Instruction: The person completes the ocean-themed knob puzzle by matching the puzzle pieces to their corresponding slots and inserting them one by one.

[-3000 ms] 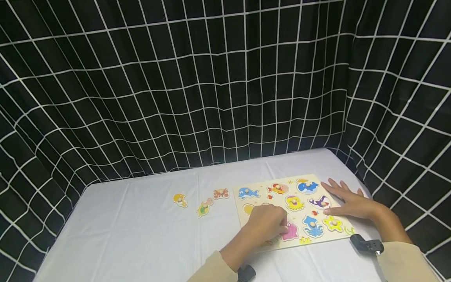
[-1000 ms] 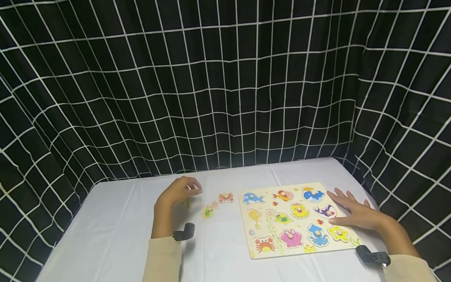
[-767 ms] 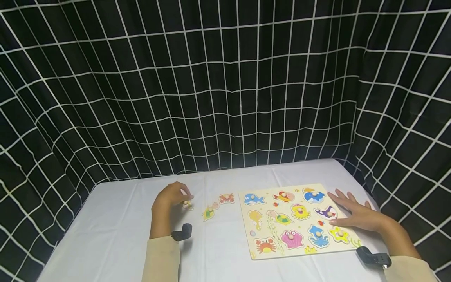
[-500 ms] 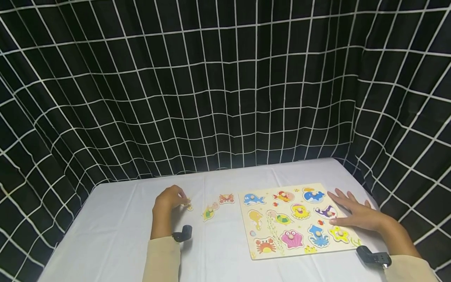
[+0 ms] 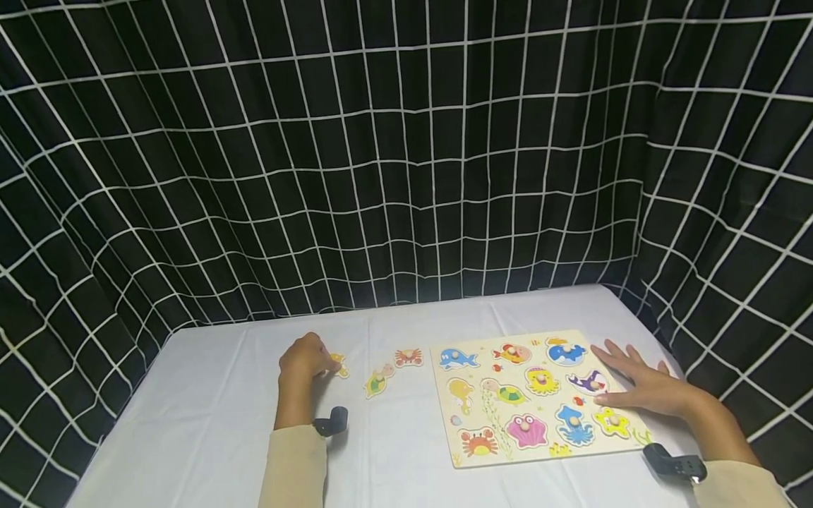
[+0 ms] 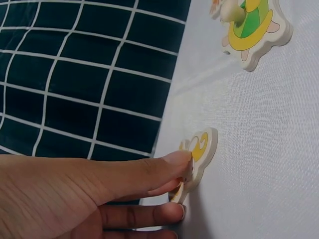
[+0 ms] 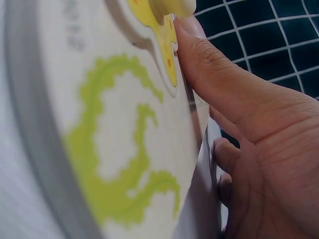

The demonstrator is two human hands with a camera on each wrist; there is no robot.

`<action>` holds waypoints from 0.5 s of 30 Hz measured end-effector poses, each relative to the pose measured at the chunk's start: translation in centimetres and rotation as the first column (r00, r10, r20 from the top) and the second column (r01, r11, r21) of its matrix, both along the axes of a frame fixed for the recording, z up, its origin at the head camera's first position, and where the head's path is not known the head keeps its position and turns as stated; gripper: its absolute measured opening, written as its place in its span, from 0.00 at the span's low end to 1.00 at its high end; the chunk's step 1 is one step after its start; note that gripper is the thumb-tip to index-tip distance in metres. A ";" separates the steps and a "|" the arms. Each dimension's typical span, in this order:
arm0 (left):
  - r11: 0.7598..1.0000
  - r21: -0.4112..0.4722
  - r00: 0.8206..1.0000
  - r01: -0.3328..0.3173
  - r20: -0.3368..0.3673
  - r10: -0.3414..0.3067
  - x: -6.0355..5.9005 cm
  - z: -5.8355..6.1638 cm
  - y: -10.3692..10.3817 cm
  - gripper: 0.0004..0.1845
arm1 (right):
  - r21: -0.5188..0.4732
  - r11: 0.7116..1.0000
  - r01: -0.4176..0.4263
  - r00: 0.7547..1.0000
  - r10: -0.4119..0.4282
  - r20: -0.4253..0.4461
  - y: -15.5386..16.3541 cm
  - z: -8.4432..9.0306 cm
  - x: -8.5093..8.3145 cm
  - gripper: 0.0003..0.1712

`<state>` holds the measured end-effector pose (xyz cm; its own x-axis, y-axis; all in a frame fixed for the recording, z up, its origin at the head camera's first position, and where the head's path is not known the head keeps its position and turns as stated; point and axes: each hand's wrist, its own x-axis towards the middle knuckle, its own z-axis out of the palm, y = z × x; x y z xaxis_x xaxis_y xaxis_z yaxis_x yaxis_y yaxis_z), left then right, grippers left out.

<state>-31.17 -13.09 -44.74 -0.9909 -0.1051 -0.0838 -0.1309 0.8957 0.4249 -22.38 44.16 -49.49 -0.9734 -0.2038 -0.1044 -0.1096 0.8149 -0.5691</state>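
My left hand (image 5: 306, 358) pinches a yellow seahorse puzzle piece (image 6: 203, 152) between thumb and fingers, close over the white cloth at the left. The thumb and fingers cover its knob and part of its body. To its right lie a green turtle piece (image 5: 377, 382) and a red crab piece (image 5: 408, 357), both with knobs. My right hand (image 5: 649, 384) rests spread along the right edge of the wooden peg puzzle board (image 5: 438, 416). Its thumb lies beside the yellow starfish piece (image 5: 611, 422). Knobless seahorse (image 5: 460, 395), turtle and crab pictures show on the board's left part.
Several knobbed sea-animal pieces sit in the board, among them a pink shell (image 5: 526, 429) and a blue squid (image 5: 574, 423). White cloth (image 5: 209, 423) covers the table. Behind and beside it hangs a black curtain (image 5: 419, 176) with white grid lines.
My left hand has left the board, reached over to the left and taken hold of the seahorse piece. The pink shell stayed in the board. My right hand kept its place at the board's edge.
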 end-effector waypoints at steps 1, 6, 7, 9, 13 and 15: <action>1.000 -0.001 1.000 0.004 0.001 -0.004 0.0 0.1 0.0 0.15 | 0.000 1.000 0.000 1.000 0.000 0.000 0.0 0.0 0.0 0.56; 1.000 0.013 1.000 0.008 -0.007 -0.007 0.2 0.3 0.2 0.13 | -0.007 1.000 -0.004 1.000 0.004 -0.003 0.2 -0.5 -0.1 0.57; 1.000 0.019 1.000 0.006 -0.010 -0.006 0.2 0.3 0.2 0.12 | -0.006 1.000 -0.006 1.000 0.006 -0.004 0.2 -0.5 -0.1 0.57; 1.000 0.030 1.000 0.005 -0.022 -0.004 0.2 0.3 0.3 0.11 | -0.008 1.000 -0.010 1.000 0.010 -0.007 0.3 -0.6 -0.1 0.57; 0.999 0.022 0.999 0.024 -0.039 -0.024 0.0 0.2 0.5 0.11 | -0.006 1.000 -0.014 1.000 0.014 -0.014 0.3 -0.5 -0.2 0.57; 0.999 0.031 0.998 0.041 -0.041 -0.039 -0.2 0.0 0.6 0.10 | -0.007 1.000 -0.016 1.000 0.016 -0.018 0.3 -0.4 -0.2 0.56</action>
